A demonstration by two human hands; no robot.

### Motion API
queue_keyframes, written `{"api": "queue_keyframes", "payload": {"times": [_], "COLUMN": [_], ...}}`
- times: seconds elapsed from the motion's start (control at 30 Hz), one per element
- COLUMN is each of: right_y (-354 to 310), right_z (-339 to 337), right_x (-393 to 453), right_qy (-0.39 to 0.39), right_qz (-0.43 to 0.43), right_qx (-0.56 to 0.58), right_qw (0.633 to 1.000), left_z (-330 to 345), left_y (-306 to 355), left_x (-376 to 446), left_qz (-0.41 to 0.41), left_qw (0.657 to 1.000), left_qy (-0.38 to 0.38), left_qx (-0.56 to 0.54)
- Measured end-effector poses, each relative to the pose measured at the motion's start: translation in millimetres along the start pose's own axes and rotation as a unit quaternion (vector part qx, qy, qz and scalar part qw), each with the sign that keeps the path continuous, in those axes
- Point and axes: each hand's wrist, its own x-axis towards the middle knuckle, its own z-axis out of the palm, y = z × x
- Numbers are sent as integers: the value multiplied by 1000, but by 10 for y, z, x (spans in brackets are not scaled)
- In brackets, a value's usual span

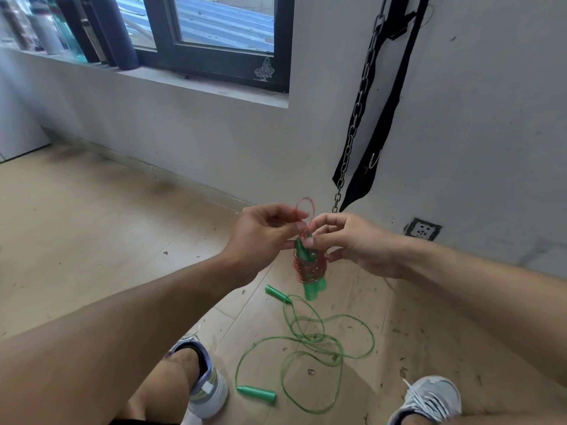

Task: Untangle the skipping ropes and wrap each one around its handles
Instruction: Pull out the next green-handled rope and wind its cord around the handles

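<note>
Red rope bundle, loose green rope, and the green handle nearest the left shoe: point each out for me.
red rope bundle [310, 266], head view, on the red coils wound round the handles.
loose green rope [310, 338], head view, on the tangled loops on the floor.
green handle [256, 393], head view, on the middle of its grip.

Both hands [302, 240] hold the wrapped rope bundle [310, 265] above the loose rope [306, 342] on the floor [92, 225].
</note>
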Motion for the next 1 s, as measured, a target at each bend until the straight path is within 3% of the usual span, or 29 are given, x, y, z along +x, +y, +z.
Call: {"api": "queue_keyframes", "payload": {"times": [0.13, 0.23, 0.4, 0.5, 0.67, 0.83, 1.0], "right_y": [23, 7, -98, -190, -416, -478, -606], "right_z": [-5, -14, -35, -35, -165, -296, -528], "right_x": [8, 6, -113, -197, -189, -189, -267], "right_qy": [23, 34, 54, 93, 98, 174, 185], "right_qz": [-60, -43, -50, -68, -40, -70, -85], "right_qx": [0, 26, -104, -120, -92, -40, 49], "right_qw": [998, 998, 992, 986, 990, 981, 978], "left_z": [-4, -40, -40, -1, 113, 338, 657], "left_y": [-3, 13, 81, 167, 394, 615, 871], "left_x": [3, 10, 35, 34, 94, 276, 404], "left_qz": [-3, -1, 8, 11, 38, 35, 62], "left_qw": [1000, 1000, 999, 999, 998, 999, 998], "left_qy": [-6, 2, -34, -43, -48, -18, 7], "left_qx": [16, 3, 14, -9, -7, 11, 25]}}
